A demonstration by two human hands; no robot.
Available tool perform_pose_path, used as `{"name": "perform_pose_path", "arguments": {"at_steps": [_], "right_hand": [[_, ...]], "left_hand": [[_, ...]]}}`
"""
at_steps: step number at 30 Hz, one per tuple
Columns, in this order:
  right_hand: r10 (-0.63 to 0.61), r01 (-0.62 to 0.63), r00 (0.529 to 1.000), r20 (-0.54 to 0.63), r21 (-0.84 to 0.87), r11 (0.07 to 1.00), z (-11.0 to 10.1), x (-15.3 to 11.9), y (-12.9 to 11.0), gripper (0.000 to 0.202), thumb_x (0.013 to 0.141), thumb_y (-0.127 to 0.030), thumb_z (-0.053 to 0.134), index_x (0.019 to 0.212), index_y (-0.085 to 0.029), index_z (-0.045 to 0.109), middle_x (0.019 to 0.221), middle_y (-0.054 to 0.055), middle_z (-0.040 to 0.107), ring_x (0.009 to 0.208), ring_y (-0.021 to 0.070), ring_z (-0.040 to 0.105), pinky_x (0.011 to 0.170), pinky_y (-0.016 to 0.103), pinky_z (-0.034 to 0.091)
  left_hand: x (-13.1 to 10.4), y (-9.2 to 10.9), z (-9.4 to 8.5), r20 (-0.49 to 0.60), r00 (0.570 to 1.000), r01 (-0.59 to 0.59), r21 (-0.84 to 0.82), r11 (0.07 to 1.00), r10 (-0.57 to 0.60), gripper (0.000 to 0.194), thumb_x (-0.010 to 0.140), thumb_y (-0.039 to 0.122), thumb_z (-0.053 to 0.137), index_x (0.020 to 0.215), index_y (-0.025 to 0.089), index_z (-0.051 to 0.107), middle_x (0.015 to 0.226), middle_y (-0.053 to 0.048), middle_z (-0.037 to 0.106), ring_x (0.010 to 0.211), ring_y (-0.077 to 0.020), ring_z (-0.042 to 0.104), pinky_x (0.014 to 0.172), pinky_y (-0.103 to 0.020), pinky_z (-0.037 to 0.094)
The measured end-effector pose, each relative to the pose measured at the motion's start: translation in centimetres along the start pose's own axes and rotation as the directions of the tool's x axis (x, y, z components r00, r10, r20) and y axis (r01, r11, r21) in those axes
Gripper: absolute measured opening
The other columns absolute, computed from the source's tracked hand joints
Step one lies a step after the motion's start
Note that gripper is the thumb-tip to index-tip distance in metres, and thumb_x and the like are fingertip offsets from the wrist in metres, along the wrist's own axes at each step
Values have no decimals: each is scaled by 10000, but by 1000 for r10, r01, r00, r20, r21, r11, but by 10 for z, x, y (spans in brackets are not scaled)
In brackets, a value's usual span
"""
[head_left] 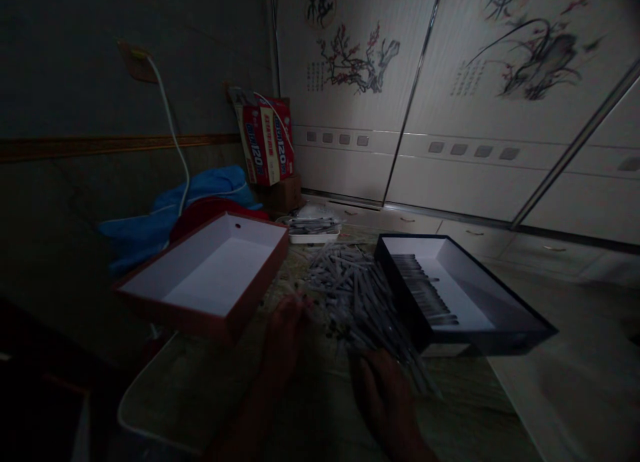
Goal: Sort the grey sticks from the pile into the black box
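Observation:
The light is dim and details are faint. My left hand is closed at the table's middle, fingertips together beside small dark bits; whatever they grip is too dark and small to name. My right hand rests low beside the near end of a heap of thin grey pen-like sticks, its fingers bent and their tips in shadow. Right of the heap stands a dark-blue box with a white inside, where a row of dark slim sticks lies side by side.
A red-brown box with a white inside sits at the left of the table. Behind the heap is a white tray of more sticks. Blue cloth, a red printed carton and a white cable are beyond.

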State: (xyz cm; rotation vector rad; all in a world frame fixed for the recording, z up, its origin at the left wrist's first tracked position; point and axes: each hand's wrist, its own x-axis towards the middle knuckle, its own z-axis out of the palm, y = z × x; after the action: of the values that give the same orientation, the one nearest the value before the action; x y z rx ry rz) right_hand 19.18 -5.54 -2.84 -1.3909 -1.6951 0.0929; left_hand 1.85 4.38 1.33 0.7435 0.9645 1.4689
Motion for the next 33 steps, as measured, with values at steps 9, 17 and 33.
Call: {"name": "perform_pose_path", "arguments": {"at_steps": [9, 17, 33], "right_hand": [[-230, 227, 970, -80, -43, 973, -9, -2, -9, 230, 805, -112, 491, 1009, -213, 530, 822, 64, 633, 729, 179, 614, 627, 308, 494], [-194, 193, 981, -22, -47, 980, -6, -5, -7, 248, 799, -116, 492, 1021, -221, 530, 847, 60, 641, 758, 186, 622, 654, 317, 492], [14, -12, 999, -33, 34, 999, -6, -1, -13, 176, 847, -250, 474, 1004, -201, 539, 854, 62, 653, 751, 179, 633, 643, 276, 499]], "left_hand": [[-6, -18, -14, -97, 982, 130, -254, 958, -159, 215, 606, 230, 737, 787, 152, 652, 753, -9, 694, 720, -129, 637, 703, -235, 499], [-7, -18, -12, -92, 982, 139, -236, 962, -165, 197, 614, 236, 732, 777, 166, 646, 761, -2, 689, 718, -128, 633, 706, -234, 492], [-51, -20, 6, 156, 980, 113, 56, 992, -120, 140, 704, 291, 643, 777, 171, 648, 747, -15, 673, 724, -158, 619, 695, -261, 475]]}}
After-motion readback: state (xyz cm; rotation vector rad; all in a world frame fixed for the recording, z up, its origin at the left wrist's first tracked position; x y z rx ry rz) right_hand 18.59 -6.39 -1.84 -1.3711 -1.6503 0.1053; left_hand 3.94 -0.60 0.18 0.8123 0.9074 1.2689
